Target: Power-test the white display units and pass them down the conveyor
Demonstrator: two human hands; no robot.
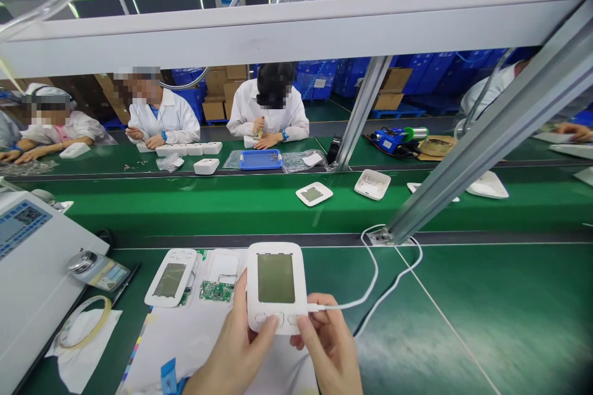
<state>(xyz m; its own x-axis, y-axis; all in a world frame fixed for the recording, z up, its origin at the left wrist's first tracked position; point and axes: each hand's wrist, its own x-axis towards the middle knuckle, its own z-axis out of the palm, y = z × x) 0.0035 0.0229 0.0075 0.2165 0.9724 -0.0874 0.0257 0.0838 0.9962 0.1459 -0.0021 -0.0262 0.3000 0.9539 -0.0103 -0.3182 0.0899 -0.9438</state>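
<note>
A white blood-pressure-monitor-like device point(277, 315) with a blank grey-green display faces me above the bench. My left hand point(241, 339) is closed around its left side, thumb on the lower front buttons. My right hand point(331, 339) grips its lower right corner, thumb on the front and fingers beside the white cable point(345, 305). The cable's plug meets the device's right side. Just left of the device lie a green circuit board point(216, 291) and a second white device point(170, 278) with a similar display, on a white sheet point(176, 345).
A metal post point(445, 142) slants up from the bench at right. Beyond, a green conveyor point(139, 203) carries white housings point(372, 184). Co-workers point(269, 105) sit across from me. On the left stand a white machine point(41, 278) and a tape roll point(86, 324).
</note>
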